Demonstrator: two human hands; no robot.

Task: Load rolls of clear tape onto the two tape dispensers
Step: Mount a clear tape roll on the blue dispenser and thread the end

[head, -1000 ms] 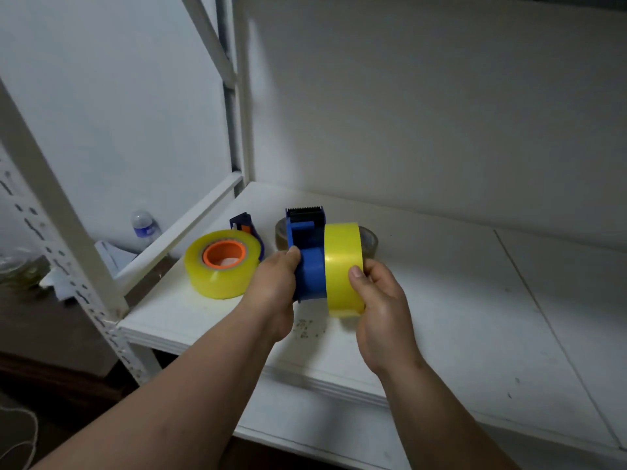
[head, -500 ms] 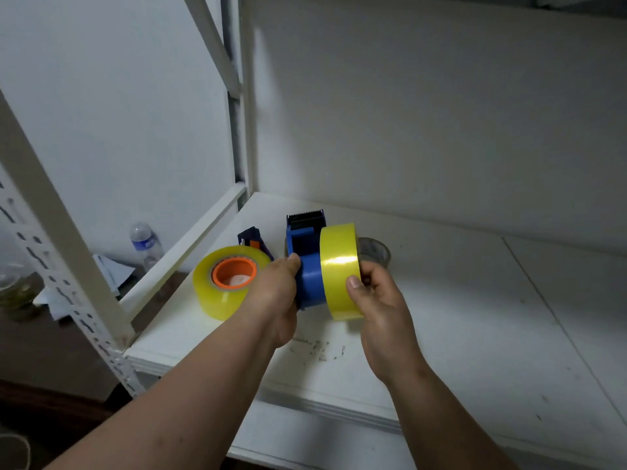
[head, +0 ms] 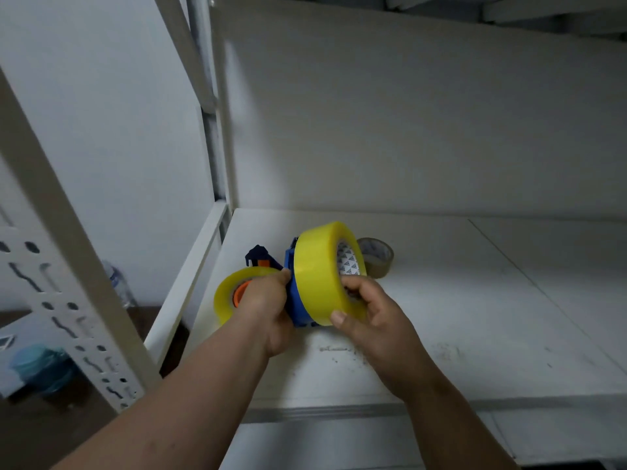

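My left hand (head: 268, 312) grips a blue tape dispenser (head: 294, 300) held above the white shelf (head: 475, 300). A yellowish clear tape roll (head: 317, 273) sits against the dispenser's right side, and my right hand (head: 369, 320) holds it with the thumb on its band and fingers at its printed core. Behind my left hand lies a second tape roll (head: 225, 296) with an orange hub, mounted on another blue dispenser (head: 259, 256) that rests on the shelf. Much of that second dispenser is hidden.
A small, nearly used brownish tape roll (head: 378, 257) stands on the shelf behind my right hand. White perforated shelf posts (head: 68, 266) rise at the left. A plastic bottle (head: 117, 283) and a teal object (head: 40, 368) lie on the floor left of the shelf.
The dispenser and roll in my hands have tilted, so the roll's printed core now faces me. My right fingers have shifted onto the core. The camera has moved closer and to the right.
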